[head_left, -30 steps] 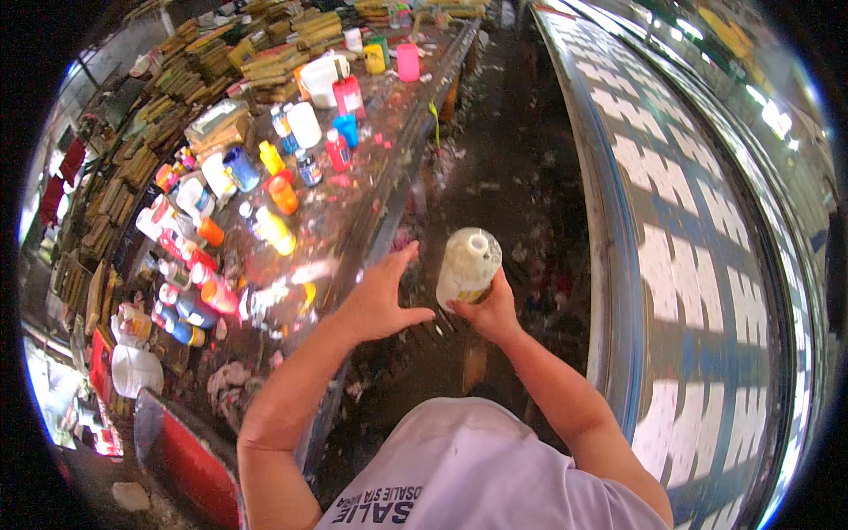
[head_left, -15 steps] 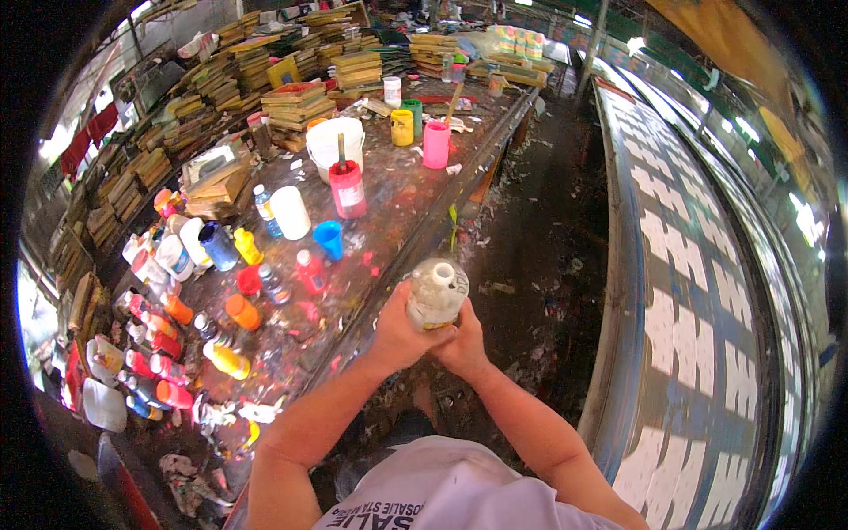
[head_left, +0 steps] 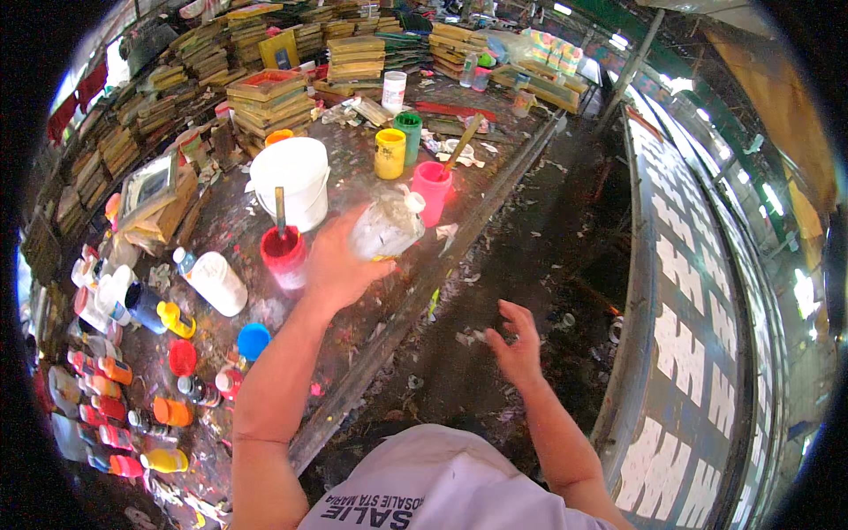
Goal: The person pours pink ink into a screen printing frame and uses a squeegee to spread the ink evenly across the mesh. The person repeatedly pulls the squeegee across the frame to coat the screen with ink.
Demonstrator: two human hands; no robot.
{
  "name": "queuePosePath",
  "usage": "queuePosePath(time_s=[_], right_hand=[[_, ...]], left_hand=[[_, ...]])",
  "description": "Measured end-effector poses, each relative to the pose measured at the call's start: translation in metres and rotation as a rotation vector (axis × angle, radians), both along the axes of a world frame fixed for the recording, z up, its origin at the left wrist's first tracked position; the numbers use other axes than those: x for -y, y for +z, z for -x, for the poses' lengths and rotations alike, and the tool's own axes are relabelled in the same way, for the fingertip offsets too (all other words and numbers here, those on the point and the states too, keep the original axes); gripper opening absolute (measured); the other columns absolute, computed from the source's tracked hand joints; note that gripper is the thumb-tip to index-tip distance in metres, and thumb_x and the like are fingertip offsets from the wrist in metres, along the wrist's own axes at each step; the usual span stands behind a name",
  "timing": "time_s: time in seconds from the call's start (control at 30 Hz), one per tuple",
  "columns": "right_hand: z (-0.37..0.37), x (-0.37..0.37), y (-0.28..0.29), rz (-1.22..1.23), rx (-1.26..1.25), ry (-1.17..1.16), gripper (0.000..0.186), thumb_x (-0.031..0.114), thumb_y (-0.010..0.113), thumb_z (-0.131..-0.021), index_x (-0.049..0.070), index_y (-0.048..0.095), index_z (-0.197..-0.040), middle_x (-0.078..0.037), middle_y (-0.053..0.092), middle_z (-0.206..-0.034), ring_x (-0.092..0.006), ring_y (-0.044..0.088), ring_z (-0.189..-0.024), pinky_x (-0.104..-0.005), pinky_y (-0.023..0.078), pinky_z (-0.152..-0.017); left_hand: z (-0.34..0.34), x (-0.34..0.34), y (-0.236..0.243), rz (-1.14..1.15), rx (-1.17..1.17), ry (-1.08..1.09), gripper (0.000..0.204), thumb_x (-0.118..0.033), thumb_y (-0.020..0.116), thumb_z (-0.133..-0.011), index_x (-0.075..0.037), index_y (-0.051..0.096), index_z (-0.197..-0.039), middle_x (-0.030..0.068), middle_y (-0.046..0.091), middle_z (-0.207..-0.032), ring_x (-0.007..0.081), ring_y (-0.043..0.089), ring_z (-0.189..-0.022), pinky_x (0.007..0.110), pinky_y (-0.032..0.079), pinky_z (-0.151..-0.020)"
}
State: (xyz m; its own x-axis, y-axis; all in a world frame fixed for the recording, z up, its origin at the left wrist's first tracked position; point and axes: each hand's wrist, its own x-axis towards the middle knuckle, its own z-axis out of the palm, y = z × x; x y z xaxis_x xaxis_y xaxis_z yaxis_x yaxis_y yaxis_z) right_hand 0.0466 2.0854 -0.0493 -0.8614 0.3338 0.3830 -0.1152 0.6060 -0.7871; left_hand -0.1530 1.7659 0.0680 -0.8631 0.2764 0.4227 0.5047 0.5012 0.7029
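My left hand (head_left: 340,274) is wrapped round a cloudy white plastic bottle (head_left: 386,231), tilted with its neck toward the upper right. The bottle is over the stained table, close to a pink paint container (head_left: 430,201) with a stick in it. On the other side of my left hand stands a red paint container (head_left: 284,263), also with a stick. Away from the table's edge, above the dark floor, my right hand (head_left: 517,346) holds nothing, its fingers curved and apart.
Behind the red container is a white bucket (head_left: 299,190). Yellow (head_left: 389,156) and green (head_left: 408,140) paint containers stand farther back. Several paint bottles crowd the left, near a blue cup (head_left: 253,341). Stacked wooden frames (head_left: 265,106) line the back. A long printing table (head_left: 658,371) runs along the right.
The bottle, held in both hands before, has moved forward and left over the table in my left hand. My right hand has let go and moved right. The view has shifted too.
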Motion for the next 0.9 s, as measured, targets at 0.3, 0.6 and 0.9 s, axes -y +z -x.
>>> queuePosePath(time_s=[0.3,0.6,0.9], right_hand=[[0.112,-0.181,-0.085,0.164,0.060,0.066,0.048,-0.007,0.079,-0.097,0.008,0.074,-0.143,-0.012,0.070,-0.138,-0.0237,0.074,-0.118,-0.0323,0.063,-0.090],[0.251,-0.315,-0.096,0.017,0.097,0.333,0.044,-0.009,0.077,-0.094,0.004,0.075,-0.136,-0.015,0.075,-0.127,-0.0285,0.075,-0.113,-0.0388,0.062,-0.095],[0.320,-0.348,-0.109,0.141,0.129,0.386,0.041,-0.009,0.077,-0.095,0.003,0.076,-0.134,-0.015,0.075,-0.129,-0.0284,0.075,-0.111,-0.0388,0.061,-0.098]], left_hand=[[0.117,-0.081,-0.008,0.374,-0.254,0.264,0.086,-0.022,0.095,-0.066,-0.017,0.072,-0.149,0.0181,0.074,-0.129,0.0410,0.070,-0.124,0.056,0.055,-0.106],[0.157,-0.152,-0.003,0.594,-0.093,0.451,0.080,-0.019,0.092,-0.069,-0.020,0.074,-0.147,0.0139,0.074,-0.130,0.0385,0.068,-0.126,0.054,0.053,-0.110],[0.161,-0.181,0.015,0.756,-0.045,0.559,0.082,-0.017,0.095,-0.067,-0.021,0.073,-0.147,0.0126,0.073,-0.132,0.0366,0.066,-0.129,0.052,0.051,-0.111]])
